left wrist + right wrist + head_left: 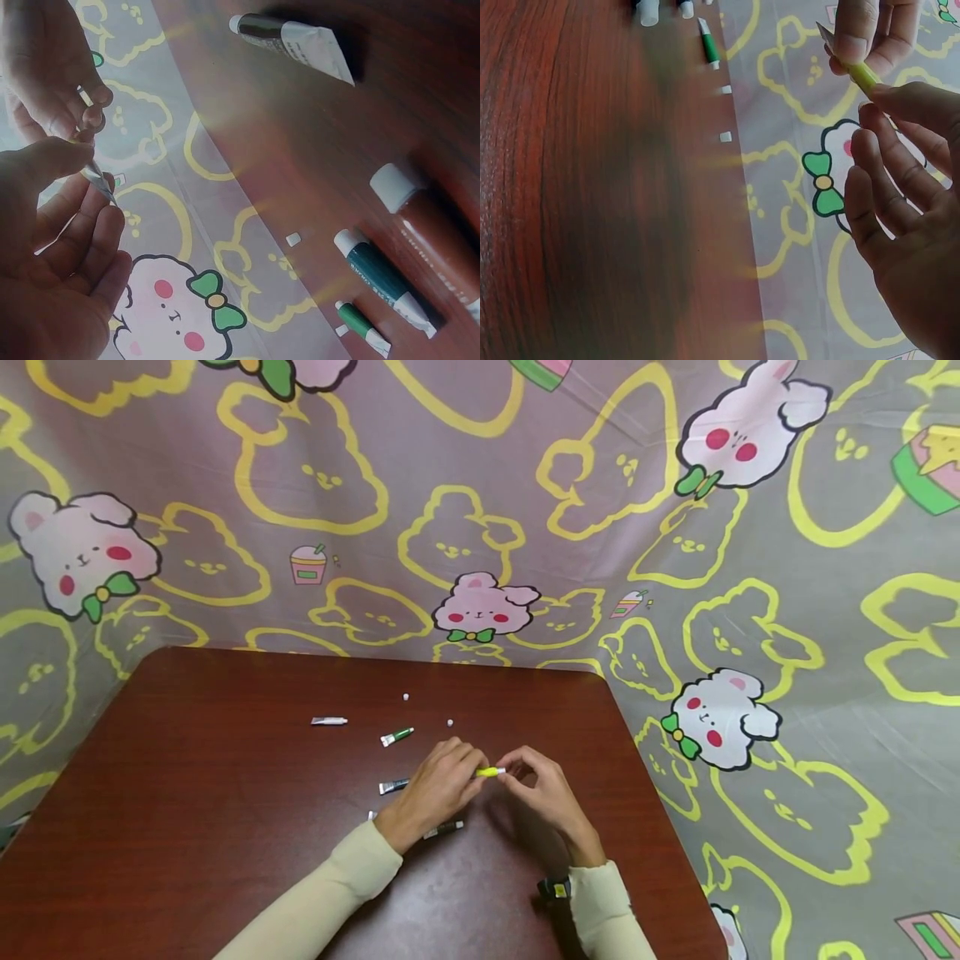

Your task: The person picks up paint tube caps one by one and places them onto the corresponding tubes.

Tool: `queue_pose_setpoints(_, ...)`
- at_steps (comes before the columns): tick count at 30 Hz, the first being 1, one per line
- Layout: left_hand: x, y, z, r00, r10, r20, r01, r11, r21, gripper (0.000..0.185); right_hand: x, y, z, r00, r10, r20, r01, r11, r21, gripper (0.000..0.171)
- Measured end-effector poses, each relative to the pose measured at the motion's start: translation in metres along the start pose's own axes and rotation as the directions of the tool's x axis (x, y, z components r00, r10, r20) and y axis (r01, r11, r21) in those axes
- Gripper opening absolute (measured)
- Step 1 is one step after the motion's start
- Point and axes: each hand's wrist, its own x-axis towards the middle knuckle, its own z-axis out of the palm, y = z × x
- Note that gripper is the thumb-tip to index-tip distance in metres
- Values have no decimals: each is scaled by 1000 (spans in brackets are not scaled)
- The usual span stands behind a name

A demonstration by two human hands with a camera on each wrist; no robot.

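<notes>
Both hands hold a small yellow paint tube (pixel 489 772) above the table. My left hand (pixel 442 779) grips its body; in the right wrist view the tube's pointed silver tail shows past the left fingers (pixel 855 34). At the other end, my right hand (pixel 546 787) pinches the white cap end between thumb and fingertips. The right wrist view shows the yellow body (pixel 862 76) slanting between the two hands. Under the left forearm and hand lie a dark teal tube (pixel 393 786) and a dark tube (pixel 444 829), partly covered.
A green tube (pixel 397 737) and a white-and-silver tube (pixel 328 721) lie farther back on the dark red table (pixel 225 827). Two small white caps (pixel 406 697) sit beyond the hands. A brown tube (pixel 439 236) shows in the left wrist view. Patterned cloth (pixel 480 527) hangs behind the table.
</notes>
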Motion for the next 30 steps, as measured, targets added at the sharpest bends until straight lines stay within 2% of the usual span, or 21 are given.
queue_pose_setpoints(12,1,0,3,1000,2,-7,-2,1000,-9,17,-2,2,-1,999,37,-25,-38,998,-40,8)
queue_pose_setpoints(20,3,2,-1,1000,-16,3,16,1000,-2,17,-3,5,-2,999,28,-15,-28,1000,-8,32)
queue_pose_setpoints(30,2,1,1,1000,-11,-2,11,1000,-9,18,-5,7,-2,999,-18,-27,18,1000,-12,17)
